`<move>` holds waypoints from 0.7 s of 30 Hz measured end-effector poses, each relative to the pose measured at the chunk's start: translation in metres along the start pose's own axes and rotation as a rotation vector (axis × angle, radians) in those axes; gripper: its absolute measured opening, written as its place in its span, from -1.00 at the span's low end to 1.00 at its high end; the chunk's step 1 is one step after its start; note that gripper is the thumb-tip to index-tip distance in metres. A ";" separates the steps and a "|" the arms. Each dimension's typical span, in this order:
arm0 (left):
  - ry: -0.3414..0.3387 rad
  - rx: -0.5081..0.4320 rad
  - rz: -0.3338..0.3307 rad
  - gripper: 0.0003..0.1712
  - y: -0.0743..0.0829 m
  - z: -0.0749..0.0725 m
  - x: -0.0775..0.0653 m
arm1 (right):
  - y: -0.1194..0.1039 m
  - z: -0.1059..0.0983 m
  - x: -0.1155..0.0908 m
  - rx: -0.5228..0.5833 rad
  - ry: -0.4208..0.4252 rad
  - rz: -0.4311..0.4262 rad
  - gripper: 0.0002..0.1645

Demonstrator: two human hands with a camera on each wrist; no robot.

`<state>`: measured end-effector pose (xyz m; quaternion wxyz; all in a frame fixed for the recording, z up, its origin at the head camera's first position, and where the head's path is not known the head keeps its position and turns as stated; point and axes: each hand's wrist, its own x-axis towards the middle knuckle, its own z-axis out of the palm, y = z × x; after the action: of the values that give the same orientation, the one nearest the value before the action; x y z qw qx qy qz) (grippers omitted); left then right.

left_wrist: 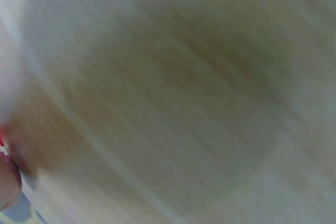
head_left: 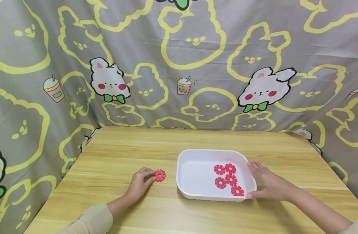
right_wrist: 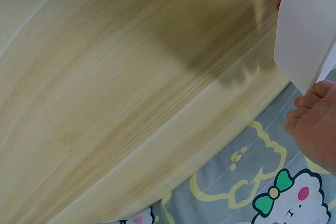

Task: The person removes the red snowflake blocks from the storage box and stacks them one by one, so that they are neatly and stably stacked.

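Left of the white plastic tray (head_left: 196,195), my left hand (head_left: 138,185) pinches a red notched plastic disc (head_left: 159,175) between thumb and fingertips, just above or on the table. Inside the tray, toward its right end, lie several more red notched discs (head_left: 220,182), some overlapping. My right hand (head_left: 270,185) holds the tray's right end, its thumb by the front corner and the other fingers farther back along the rim. In the right wrist view the fingers (right_wrist: 310,106) bend against the tray's edge. The left wrist view is blurred, with only a bit of hand at its left edge.
The wood-grain table (head_left: 132,149) extends under both hands and the tray. A grey curtain (head_left: 149,39) with yellow outlines and white rabbits hangs behind the table and along both sides.
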<state>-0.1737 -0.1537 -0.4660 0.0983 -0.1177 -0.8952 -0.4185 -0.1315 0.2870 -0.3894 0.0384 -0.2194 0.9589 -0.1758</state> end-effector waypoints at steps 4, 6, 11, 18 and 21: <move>0.005 0.003 0.033 -0.83 -0.001 0.000 0.000 | 0.000 0.000 0.000 -0.007 0.005 -0.012 0.30; 0.007 0.003 0.047 -0.83 -0.001 -0.001 0.000 | 0.000 0.000 0.000 -0.010 0.005 -0.018 0.30; -0.001 0.016 0.049 -0.83 -0.002 0.000 0.001 | 0.001 0.000 0.001 -0.010 0.000 -0.012 0.30; -0.007 0.034 0.049 -0.83 -0.003 0.000 0.002 | 0.000 0.000 0.000 -0.006 -0.004 -0.002 0.31; -0.011 0.036 0.053 -0.82 -0.003 0.000 0.002 | 0.001 0.000 0.001 -0.004 -0.003 -0.007 0.31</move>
<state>-0.1769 -0.1553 -0.4672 0.1065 -0.1421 -0.8997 -0.3988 -0.1325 0.2876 -0.3894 0.0388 -0.2228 0.9584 -0.1738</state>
